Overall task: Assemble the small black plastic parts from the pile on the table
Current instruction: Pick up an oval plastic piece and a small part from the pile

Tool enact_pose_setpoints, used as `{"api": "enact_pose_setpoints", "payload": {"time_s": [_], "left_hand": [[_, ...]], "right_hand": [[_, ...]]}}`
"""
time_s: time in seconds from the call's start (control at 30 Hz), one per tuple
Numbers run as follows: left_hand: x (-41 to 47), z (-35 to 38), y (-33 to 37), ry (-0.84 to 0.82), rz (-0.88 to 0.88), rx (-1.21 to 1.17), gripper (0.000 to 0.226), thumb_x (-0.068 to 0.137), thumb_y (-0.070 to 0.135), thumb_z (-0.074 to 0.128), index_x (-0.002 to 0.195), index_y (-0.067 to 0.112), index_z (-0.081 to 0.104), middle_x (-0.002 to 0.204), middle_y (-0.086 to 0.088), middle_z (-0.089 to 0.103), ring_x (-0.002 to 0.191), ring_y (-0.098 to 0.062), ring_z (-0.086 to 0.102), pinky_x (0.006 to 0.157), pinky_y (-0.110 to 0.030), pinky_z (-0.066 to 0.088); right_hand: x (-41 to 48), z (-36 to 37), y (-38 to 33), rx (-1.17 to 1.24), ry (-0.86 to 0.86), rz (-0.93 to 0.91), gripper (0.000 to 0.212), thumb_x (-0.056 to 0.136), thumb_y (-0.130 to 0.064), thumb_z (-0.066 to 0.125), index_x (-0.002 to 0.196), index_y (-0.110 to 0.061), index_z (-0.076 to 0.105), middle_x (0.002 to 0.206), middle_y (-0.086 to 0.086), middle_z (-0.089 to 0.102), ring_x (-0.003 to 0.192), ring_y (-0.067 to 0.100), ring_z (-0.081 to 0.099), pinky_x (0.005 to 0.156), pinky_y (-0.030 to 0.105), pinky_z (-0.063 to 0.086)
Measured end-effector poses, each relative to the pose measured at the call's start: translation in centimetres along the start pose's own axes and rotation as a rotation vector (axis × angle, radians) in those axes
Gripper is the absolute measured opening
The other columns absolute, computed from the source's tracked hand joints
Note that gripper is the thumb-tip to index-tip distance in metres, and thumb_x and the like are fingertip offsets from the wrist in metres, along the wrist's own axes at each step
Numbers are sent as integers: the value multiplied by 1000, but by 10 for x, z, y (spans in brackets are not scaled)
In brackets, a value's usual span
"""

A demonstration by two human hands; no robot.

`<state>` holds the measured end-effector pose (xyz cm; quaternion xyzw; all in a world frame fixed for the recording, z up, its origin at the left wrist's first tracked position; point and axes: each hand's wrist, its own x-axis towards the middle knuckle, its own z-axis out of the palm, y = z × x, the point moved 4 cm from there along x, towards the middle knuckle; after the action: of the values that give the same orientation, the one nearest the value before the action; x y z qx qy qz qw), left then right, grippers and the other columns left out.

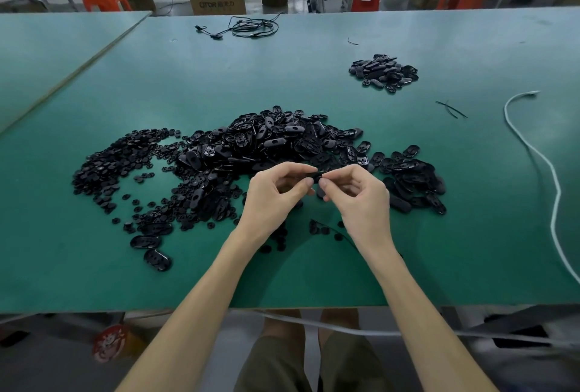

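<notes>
left hand, right hand, pinching part

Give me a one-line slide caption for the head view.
Left hand and right hand pinch one small black part together by the large pile on the green table; a smaller pile sits apart.

A large pile of parts lies mid-bench, smaller pieces spread to its left, a lesser heap behind it to the right. Before the pile, the left hand and right hand meet on one part. A coiled cable lies at the far edge, a cord along the right.
</notes>
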<state>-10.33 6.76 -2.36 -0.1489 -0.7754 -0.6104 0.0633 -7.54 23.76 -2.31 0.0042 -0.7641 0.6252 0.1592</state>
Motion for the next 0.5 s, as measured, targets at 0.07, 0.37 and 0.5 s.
{"api": "enact_pose_setpoints", "payload": {"time_s": [0.07, 0.37, 0.5], "left_hand": [[0, 0, 0, -8, 3, -1, 19, 95, 6, 74, 111, 14, 77, 90, 1, 80, 82, -14, 77, 76, -21, 58], [0, 0, 0, -33, -8, -25, 21, 93, 9, 77, 112, 17, 77, 92, 2, 79, 75, -17, 75, 76, -30, 61], [0, -1, 0, -24, -15, -37, 21, 91, 10, 79, 112, 14, 77, 94, 0, 79, 66, -15, 70, 72, -29, 60]], "right_hand": [[0, 0, -1, -17, -8, 0, 11, 91, -11, 79, 90, -21, 74, 81, -4, 77, 76, 15, 75, 81, 44, 63], [-1, 1, -2, -133, 29, -73, 11, 93, -11, 77, 88, -20, 73, 80, -6, 75, 77, 12, 71, 74, 29, 58], [-1, 4, -4, -232, 46, -127, 11, 94, -11, 75, 89, -19, 71, 84, -8, 73, 78, 10, 68, 71, 18, 52]]}}
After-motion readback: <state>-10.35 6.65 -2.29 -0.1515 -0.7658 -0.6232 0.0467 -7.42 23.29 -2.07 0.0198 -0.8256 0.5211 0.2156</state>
